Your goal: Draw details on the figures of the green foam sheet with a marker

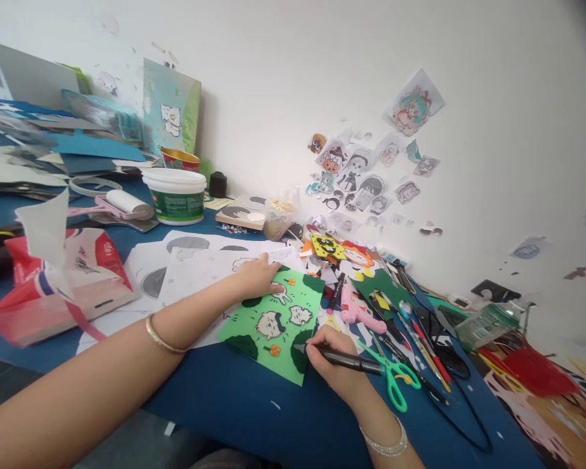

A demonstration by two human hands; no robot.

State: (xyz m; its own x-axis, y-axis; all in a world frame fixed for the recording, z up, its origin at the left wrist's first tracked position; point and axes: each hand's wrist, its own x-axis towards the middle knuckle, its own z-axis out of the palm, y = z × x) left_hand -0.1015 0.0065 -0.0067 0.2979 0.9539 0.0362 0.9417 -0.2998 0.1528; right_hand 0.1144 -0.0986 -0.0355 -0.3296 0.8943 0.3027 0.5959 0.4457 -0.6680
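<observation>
A green sheet of paper (286, 311) with cartoon figures, orange flowers and dark green patches lies tilted on the blue table. My left hand (260, 275) rests on its upper left part, fingers apart and pressing lightly. In my right hand (336, 365) is a black marker pen (354, 359), its tip at the dark green patch near the sheet's lower right edge. White sheets with drawings (190, 273) lie beyond and to the left, partly under my left arm. Green-handled scissors (394, 378) lie just right of my right hand.
A red and white tissue pack (73, 280) stands at left, a white tub (173, 195) behind it. On the right lie a pink glue gun (359, 311), several pens (427, 342), a black cable (473, 417) and a plastic bottle (491, 326). Cut-outs (366, 176) cover the wall.
</observation>
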